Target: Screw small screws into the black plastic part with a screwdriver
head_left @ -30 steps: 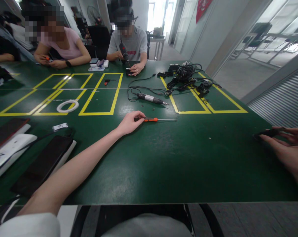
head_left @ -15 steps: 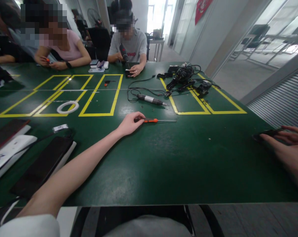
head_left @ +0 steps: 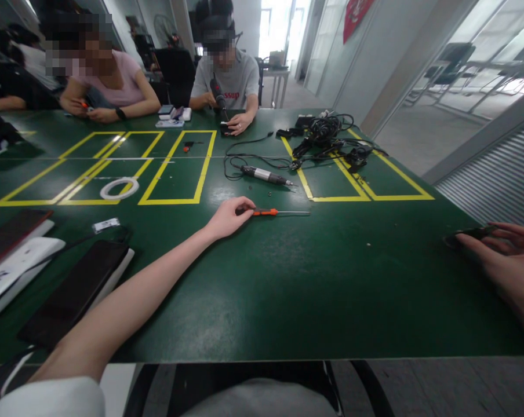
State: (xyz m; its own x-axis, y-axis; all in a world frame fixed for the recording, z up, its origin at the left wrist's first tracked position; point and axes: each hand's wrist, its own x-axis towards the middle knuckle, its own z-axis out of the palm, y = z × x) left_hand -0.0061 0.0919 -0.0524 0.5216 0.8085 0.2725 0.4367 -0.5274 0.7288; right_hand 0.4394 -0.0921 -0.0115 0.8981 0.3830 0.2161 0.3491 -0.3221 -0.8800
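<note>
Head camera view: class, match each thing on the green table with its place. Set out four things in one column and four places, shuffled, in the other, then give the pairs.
Things
1. orange screwdriver
2. white tape ring
3. electric screwdriver
4. black cable tangle

Places
A. farthest left of the four, on yellow tape lines
B. heaped farthest right of the four
C. handle in the left hand
D. just beyond the orange screwdriver, cable attached

Pairs: 1-C; 2-A; 3-D; 4-B
</note>
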